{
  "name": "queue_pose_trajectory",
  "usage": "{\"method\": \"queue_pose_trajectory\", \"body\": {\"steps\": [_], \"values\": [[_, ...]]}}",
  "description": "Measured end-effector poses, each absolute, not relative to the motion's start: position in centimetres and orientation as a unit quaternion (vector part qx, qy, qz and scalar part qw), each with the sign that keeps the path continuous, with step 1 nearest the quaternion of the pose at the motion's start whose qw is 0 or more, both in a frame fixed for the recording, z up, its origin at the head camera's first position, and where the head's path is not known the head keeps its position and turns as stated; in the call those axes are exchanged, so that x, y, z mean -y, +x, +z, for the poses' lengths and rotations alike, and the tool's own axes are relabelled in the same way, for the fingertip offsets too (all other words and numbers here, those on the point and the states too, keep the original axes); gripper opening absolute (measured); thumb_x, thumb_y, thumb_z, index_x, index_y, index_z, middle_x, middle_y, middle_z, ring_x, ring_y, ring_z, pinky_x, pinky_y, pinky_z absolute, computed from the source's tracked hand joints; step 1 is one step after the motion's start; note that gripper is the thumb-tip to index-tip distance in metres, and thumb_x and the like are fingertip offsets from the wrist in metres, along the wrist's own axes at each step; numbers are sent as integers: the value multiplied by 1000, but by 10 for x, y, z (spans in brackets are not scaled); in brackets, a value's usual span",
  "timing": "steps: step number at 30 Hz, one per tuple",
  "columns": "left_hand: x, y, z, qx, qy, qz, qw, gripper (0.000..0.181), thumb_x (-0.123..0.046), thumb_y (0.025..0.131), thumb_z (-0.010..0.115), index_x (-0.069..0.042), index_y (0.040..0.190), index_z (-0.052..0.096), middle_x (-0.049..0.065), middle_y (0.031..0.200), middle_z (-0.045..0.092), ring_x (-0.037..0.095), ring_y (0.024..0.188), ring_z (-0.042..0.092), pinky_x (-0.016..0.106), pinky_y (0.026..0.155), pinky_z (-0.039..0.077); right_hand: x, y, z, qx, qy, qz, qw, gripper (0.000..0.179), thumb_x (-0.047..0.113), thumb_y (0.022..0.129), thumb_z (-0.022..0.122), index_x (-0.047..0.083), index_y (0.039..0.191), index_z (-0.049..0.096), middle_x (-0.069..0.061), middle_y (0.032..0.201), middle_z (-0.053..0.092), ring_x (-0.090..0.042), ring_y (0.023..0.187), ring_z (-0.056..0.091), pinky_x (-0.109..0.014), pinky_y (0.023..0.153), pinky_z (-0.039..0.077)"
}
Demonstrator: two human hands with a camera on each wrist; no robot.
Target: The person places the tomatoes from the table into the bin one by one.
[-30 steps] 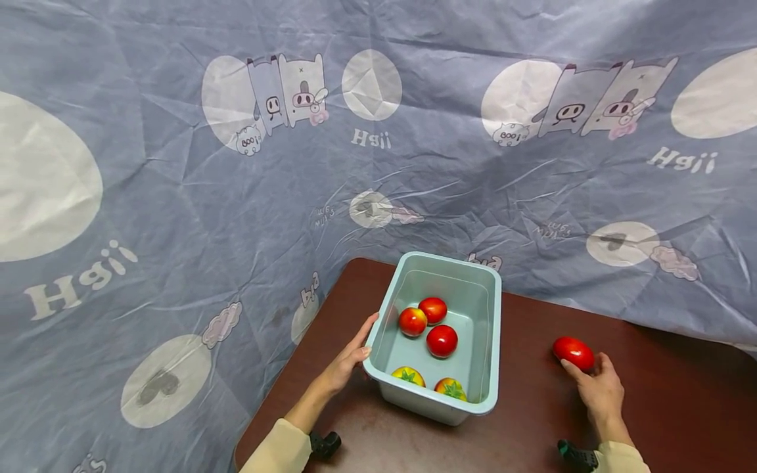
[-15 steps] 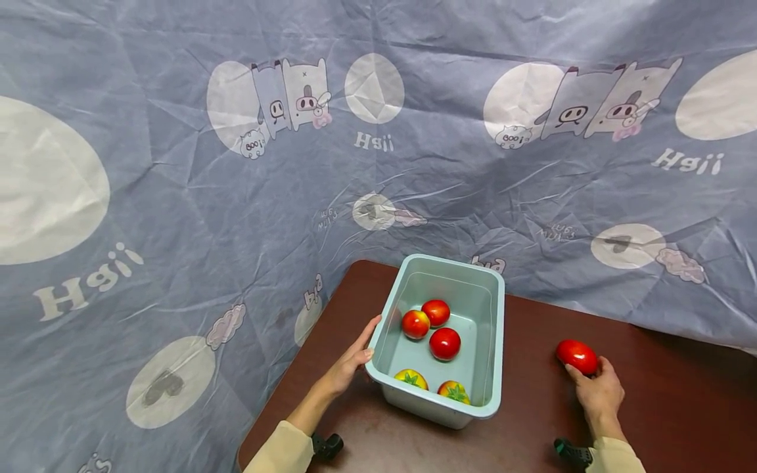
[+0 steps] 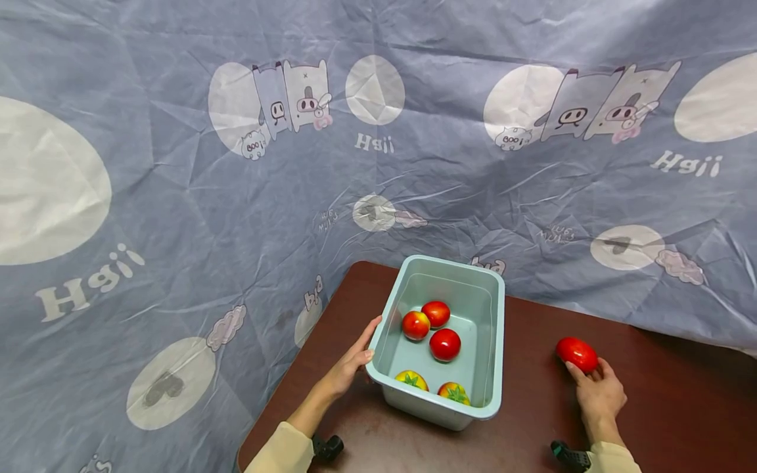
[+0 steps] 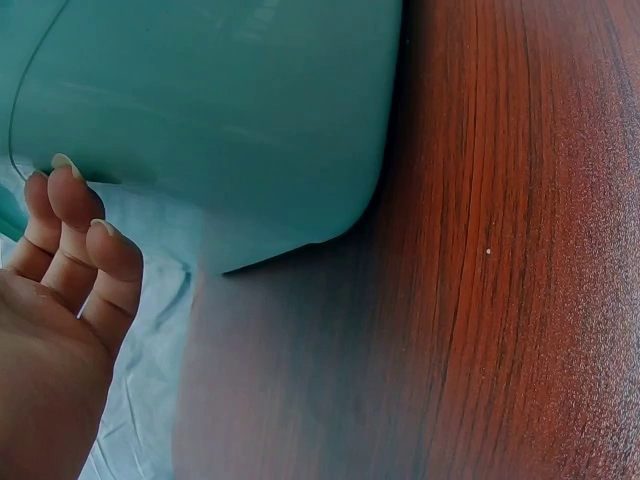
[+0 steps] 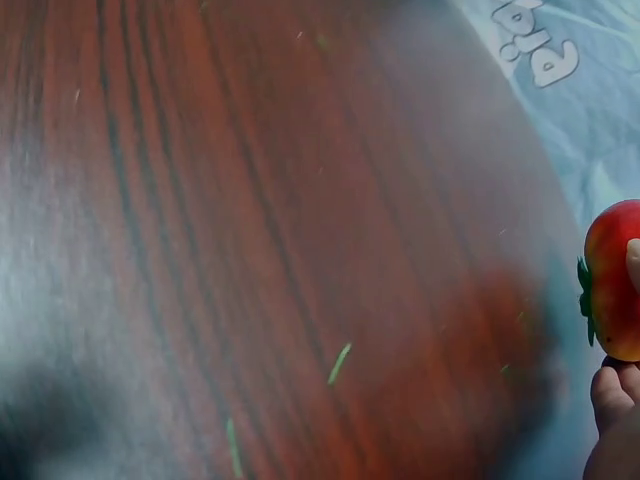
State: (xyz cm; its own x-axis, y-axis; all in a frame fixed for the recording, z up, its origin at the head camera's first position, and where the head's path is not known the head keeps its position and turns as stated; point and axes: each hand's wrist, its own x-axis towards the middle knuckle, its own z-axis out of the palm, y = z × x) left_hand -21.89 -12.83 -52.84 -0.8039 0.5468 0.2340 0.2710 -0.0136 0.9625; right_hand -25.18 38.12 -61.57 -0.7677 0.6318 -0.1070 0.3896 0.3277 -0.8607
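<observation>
A pale blue-green plastic bin [image 3: 434,407] stands on the table with several tomatoes inside. Three of them, red ones such as this tomato [image 3: 445,345], lie toward the middle. Two yellow-red ones with green leaf tops, including this tomato [image 3: 454,392], lie against the near wall. My left hand [image 3: 345,371] holds the bin at its left rim, thumb near the edge; its fingertips [image 4: 75,195] show against the outer wall. To the right of the bin, my right hand [image 3: 600,393] grips a glossy red tomato [image 3: 576,355]. The right wrist view shows that tomato [image 5: 612,265] with its green leaf top facing left.
A dark reddish-brown wooden table [image 3: 526,394] carries the bin. Patterned grey-blue cloth [image 3: 266,217] hangs along the table's left and far sides. Small green slivers [image 5: 340,362] show on the table surface in the right wrist view.
The whole head view has shifted slightly. Both hands keep their holds, and the bin and the tomato show hardly any movement relative to the table.
</observation>
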Motion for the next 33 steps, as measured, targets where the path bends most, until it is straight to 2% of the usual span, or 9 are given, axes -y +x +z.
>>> {"method": "queue_pose_trajectory", "body": {"steps": [1,4,10,16,21,25,28,33], "values": [[128,-219,-528,-694,294,648,106,62,-17,93,29,-16,149,5,19,130,37,28,63,52,36,47,44,-380,-252,-615,802,-316,489,131,88,50,77,65,12,146,25,-25,138,39,-39,124,42,-46,110,21],[128,-218,-528,-692,294,651,107,62,-17,92,29,-15,149,5,20,126,39,30,62,52,36,46,44,-375,-250,-611,793,-315,503,139,87,49,77,65,14,146,27,-22,139,39,-37,125,42,-44,106,30],[127,-218,-529,-691,295,651,108,62,-16,92,29,-15,149,5,23,130,35,13,65,53,36,46,44,-366,-244,-600,782,-315,516,151,81,44,76,68,17,144,32,-17,140,40,-33,125,43,-39,98,36],[127,-220,-532,-679,297,662,111,63,-15,92,30,-16,149,4,35,133,28,10,64,53,34,45,43,-358,-240,-578,788,-295,518,153,80,44,76,69,20,143,35,-15,140,42,-32,123,46,-31,93,37],[127,-221,-532,-676,296,666,107,62,-14,92,29,-16,149,5,30,133,30,11,65,53,32,45,43,-345,-238,-561,793,-268,525,158,78,40,75,71,19,142,38,-16,138,45,-32,121,48,-24,86,39],[127,-220,-530,-682,294,661,107,62,-15,92,29,-16,149,5,25,140,26,12,66,52,32,45,43,-336,-239,-549,785,-259,538,164,77,39,74,72,21,141,39,-14,139,45,-31,121,49,-22,85,40],[126,-219,-531,-685,294,658,108,62,-15,92,29,-17,149,5,24,143,23,12,66,52,32,46,43,-329,-239,-540,782,-250,545,169,76,39,73,73,23,140,41,-13,138,46,-29,121,50,-21,85,40],[127,-219,-531,-682,296,661,106,62,-14,92,29,-15,149,4,27,138,27,12,64,54,33,45,44,-316,-239,-528,783,-225,552,178,73,35,73,74,22,138,44,-13,136,48,-27,119,51,-18,81,41]]}}
